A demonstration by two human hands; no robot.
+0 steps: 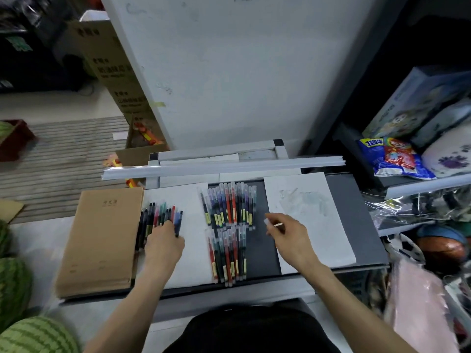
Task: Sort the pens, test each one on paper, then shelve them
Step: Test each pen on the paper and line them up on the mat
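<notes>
Left hand (164, 242) at 9 o'clock, fingers curled on fanned pens (160, 216), right hand (289, 236) at 3 o'clock pinching pale bit (266, 221) at paper (313, 212) edge, capped pens (230, 203) between.

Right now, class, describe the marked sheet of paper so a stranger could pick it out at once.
Start at the dark grey desk. Two white sheets lie on it, either side of the rows of capped pens. The one wanted is the right sheet: unlike the left sheet, it bears faint scribbles and carries no pens.
</notes>
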